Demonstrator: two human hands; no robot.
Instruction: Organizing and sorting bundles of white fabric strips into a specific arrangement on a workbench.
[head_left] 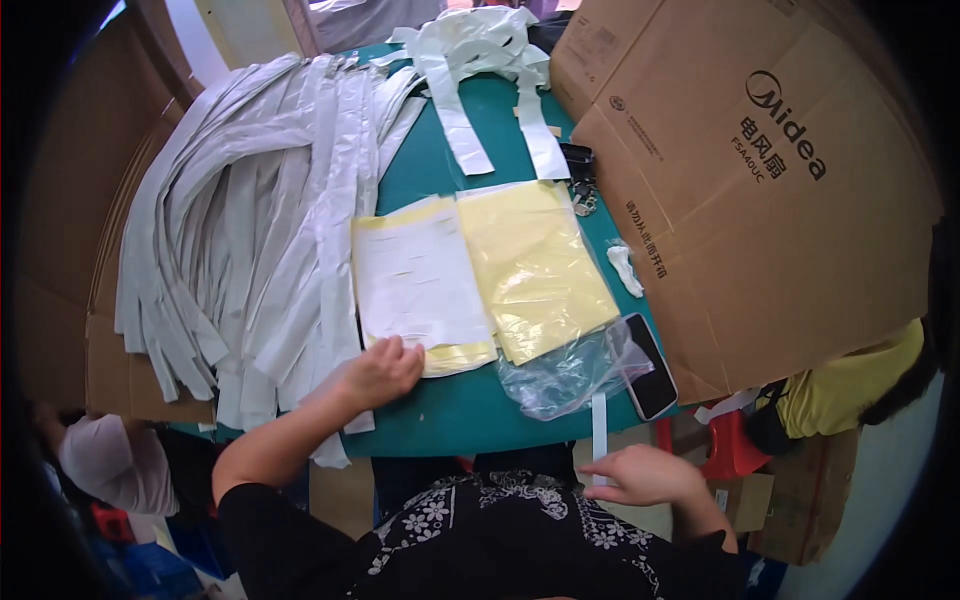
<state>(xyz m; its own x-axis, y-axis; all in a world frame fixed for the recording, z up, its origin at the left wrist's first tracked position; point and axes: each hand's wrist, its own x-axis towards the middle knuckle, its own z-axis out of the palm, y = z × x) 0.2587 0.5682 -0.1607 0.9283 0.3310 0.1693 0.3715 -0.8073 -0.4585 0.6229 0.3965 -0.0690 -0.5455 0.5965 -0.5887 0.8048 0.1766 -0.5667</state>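
- Curling its fingers at the white sheet's (412, 275) near edge, the left hand (385, 370) is resting low; whether it is gripping, I cannot tell.
- The sheet is lying toward the bench's (450, 412) front edge, left of the yellow sheets (540, 270).
- The right hand (650, 474) is hovering beyond the front edge, finger and thumb at a narrow white strip (599, 430); its grip is unclear.
- That strip is overhanging beside the clear bag (550, 385); if they are catching together, a tug could drag the bag off.
- The phone (654, 380) is lying at the front right corner, where a sweeping arm could topple it.
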